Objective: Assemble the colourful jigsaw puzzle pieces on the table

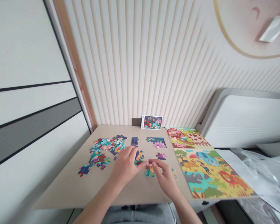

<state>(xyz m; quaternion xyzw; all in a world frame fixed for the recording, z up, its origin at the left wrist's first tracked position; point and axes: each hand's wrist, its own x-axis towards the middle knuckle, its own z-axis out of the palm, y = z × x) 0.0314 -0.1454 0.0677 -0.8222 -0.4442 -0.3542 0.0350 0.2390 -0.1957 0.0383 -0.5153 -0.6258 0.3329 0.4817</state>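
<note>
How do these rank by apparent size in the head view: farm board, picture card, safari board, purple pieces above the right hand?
1. Safari board, though nearness may enlarge it
2. Farm board
3. Picture card
4. Purple pieces

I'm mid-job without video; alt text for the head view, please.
A person's left hand and right hand nearly meet among small jigsaw sections on a beige table. Loose pieces lie heaped left; a picture card stands by the wall; two animal pictures lie right.
</note>
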